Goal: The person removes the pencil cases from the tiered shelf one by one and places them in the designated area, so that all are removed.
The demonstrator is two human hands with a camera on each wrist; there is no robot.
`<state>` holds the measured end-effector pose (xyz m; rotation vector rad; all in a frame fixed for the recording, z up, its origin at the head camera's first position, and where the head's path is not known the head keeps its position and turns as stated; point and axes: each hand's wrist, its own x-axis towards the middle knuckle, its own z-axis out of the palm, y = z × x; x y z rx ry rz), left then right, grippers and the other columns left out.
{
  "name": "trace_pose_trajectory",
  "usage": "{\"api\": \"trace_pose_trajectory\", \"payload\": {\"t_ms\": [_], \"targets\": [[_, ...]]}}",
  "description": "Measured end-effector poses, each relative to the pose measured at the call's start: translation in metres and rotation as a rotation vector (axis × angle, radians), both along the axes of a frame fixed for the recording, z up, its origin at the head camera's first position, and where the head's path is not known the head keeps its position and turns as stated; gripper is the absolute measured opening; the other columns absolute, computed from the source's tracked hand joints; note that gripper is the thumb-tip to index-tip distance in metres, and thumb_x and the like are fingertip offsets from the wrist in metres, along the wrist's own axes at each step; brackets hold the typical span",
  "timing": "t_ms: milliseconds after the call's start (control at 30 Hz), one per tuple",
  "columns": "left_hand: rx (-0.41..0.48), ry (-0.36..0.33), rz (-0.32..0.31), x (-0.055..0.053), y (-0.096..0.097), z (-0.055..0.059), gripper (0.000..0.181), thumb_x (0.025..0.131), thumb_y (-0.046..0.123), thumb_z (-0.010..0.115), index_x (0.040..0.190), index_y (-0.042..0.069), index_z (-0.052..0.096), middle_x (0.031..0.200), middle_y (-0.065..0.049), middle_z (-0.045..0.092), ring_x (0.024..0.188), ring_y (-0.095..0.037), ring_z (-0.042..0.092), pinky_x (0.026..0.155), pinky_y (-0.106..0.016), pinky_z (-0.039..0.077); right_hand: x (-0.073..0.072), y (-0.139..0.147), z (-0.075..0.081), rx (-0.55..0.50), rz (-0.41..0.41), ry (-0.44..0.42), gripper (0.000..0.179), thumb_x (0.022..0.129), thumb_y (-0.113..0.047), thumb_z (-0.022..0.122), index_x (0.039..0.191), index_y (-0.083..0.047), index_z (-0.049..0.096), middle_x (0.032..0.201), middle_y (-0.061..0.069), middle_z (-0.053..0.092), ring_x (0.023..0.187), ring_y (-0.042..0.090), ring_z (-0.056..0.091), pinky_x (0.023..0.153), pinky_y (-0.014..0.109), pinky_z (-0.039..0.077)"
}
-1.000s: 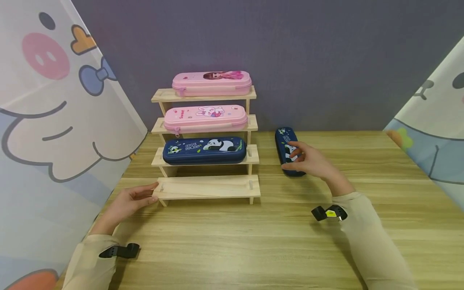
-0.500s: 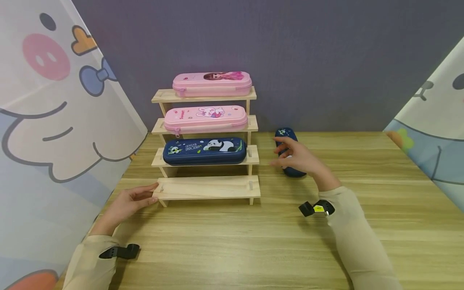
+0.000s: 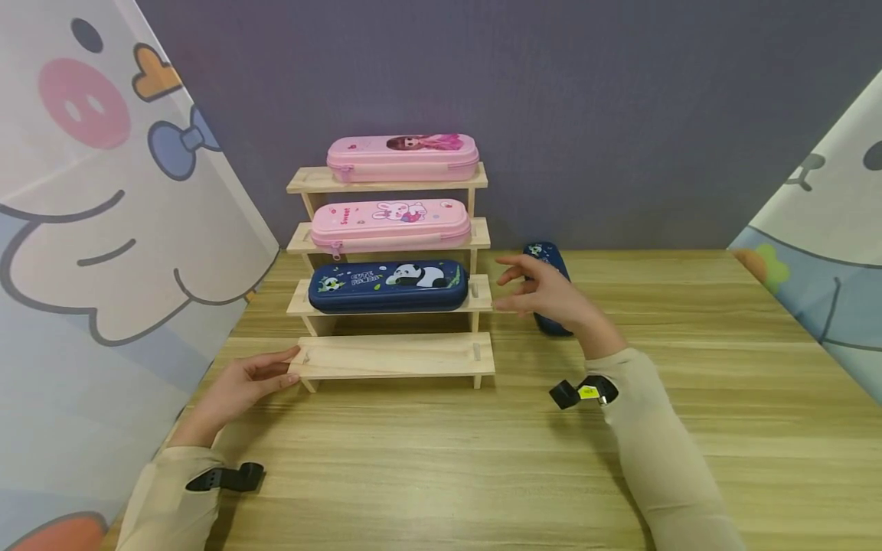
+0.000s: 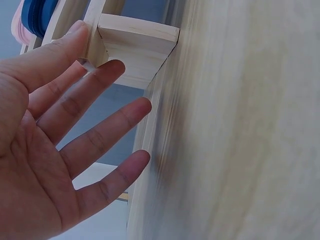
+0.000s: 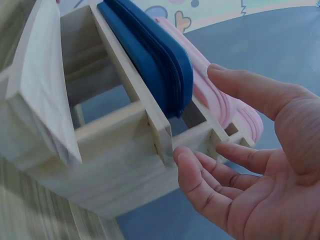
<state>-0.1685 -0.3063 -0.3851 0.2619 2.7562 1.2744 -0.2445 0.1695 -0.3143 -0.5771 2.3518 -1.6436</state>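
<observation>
A stepped wooden rack (image 3: 396,357) holds pencil cases on its upper boards. My left hand (image 3: 237,390) pinches the left end of the bottom board between thumb and index finger, its other fingers spread in the left wrist view. A navy panda pencil case (image 3: 358,288) lies on the board above. By that board's right end is my right hand (image 3: 554,302), fingers loosely bent, holding nothing; whether the fingertips touch the wood I cannot tell. A second navy pencil case (image 3: 551,325) lies on the table, partly hidden behind this hand.
Two pink pencil cases, one with a rabbit (image 3: 393,224) and one with a doll (image 3: 403,158), lie on the top two boards. A grey wall panel (image 3: 620,130) stands behind the wooden table (image 3: 413,467). Cartoon-printed sheets hang at both sides.
My right hand has moved left, from over the navy pencil case on the table to beside the rack's right end. My left hand and the pencil cases have stayed in place.
</observation>
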Motion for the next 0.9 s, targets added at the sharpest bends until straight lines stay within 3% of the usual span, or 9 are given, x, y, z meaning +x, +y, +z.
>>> {"api": "trace_pose_trajectory", "payload": {"t_ms": [333, 700, 900], "targets": [[0.001, 0.0, 0.002, -0.001, 0.0, 0.001, 0.052, 0.093, 0.018, 0.073, 0.138, -0.002, 0.057, 0.129, -0.025, 0.06, 0.097, 0.01, 0.057, 0.081, -0.014, 0.048, -0.004, -0.018, -0.003, -0.064, -0.001, -0.025, 0.074, 0.086, -0.003, 0.075, 0.15, 0.0, 0.038, 0.131, 0.024, 0.05, 0.079, 0.021, 0.062, 0.061, 0.03, 0.055], [-0.008, -0.002, 0.005, -0.001, -0.001, 0.001, 0.052, 0.094, 0.02, 0.072, 0.138, -0.002, 0.057, 0.128, -0.025, 0.061, 0.098, 0.01, 0.056, 0.082, -0.013, 0.047, -0.007, -0.036, 0.001, -0.116, 0.037, -0.076, 0.076, 0.084, 0.002, 0.076, 0.15, -0.002, 0.039, 0.139, 0.023, 0.046, 0.094, 0.028, 0.068, 0.066, 0.043, 0.06], [-0.013, -0.003, 0.004, -0.001, -0.001, 0.0, 0.052, 0.094, 0.02, 0.072, 0.139, -0.001, 0.056, 0.124, -0.025, 0.063, 0.098, 0.009, 0.057, 0.081, -0.013, 0.047, -0.009, -0.045, 0.004, -0.072, 0.033, -0.101, 0.081, 0.082, -0.005, 0.08, 0.152, -0.007, 0.039, 0.146, 0.019, 0.041, 0.091, 0.029, 0.069, 0.067, 0.046, 0.06]]}}
